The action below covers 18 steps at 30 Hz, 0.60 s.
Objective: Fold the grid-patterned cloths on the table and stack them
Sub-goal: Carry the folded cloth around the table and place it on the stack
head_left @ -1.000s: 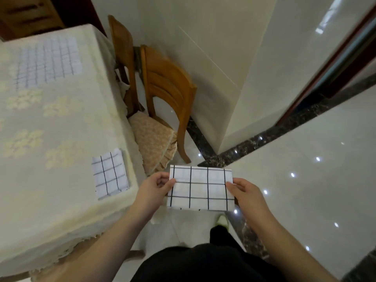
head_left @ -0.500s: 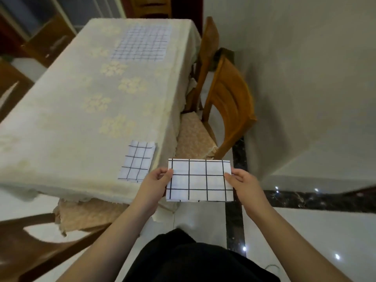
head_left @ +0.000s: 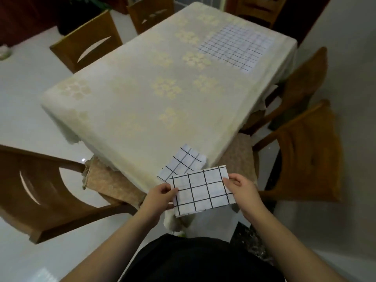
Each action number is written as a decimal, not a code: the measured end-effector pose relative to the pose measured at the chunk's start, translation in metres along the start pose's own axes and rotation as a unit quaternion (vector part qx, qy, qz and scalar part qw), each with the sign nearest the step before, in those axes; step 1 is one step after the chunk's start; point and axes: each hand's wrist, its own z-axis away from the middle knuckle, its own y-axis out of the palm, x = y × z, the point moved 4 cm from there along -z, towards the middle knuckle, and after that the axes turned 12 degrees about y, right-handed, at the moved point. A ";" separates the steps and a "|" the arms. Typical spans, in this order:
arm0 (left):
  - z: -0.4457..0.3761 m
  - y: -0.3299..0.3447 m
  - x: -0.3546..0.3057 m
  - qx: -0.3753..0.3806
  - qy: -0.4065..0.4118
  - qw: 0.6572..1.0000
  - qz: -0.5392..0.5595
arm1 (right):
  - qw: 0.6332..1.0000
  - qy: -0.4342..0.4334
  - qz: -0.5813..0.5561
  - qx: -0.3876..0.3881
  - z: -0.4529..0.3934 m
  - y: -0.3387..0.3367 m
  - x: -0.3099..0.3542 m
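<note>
- Both hands are on the folded cloth (head_left: 203,192), held in the air just off the near corner of the table (head_left: 126,98): left hand (head_left: 159,193) pinches its left edge, right hand (head_left: 241,185) grips its right edge.
- One folded piece, the stack (head_left: 182,162), already lies at that near corner, partly hidden behind the held cloth.
- So by my read one is down, one is folded and about to be placed on it.
- Left to do: the flat cloth (head_left: 237,47) spread out at the far right end of the table, not yet folded.
- Edges: the stack sits right at the table's rim, so a careless drop could nudge it off.
- Room: wide bare tablecloth beyond the stack; a chair (head_left: 305,157) stands close on the right, another chair (head_left: 40,190) on the left, narrowing the approach.
- Reaching the flat cloth looks like a walk round or a long stretch.
</note>
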 end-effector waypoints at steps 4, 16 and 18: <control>-0.010 -0.010 0.009 -0.039 -0.020 0.999 0.011 | 0.998 -0.006 0.053 0.022 -0.030 0.018 0.020; -0.041 0.000 0.025 -0.249 -0.085 0.962 0.078 | 0.943 -0.085 0.307 0.099 -0.145 0.073 0.081; -0.045 0.001 0.022 -0.282 -0.080 0.954 0.059 | 0.930 -0.093 0.338 0.109 -0.161 0.080 0.085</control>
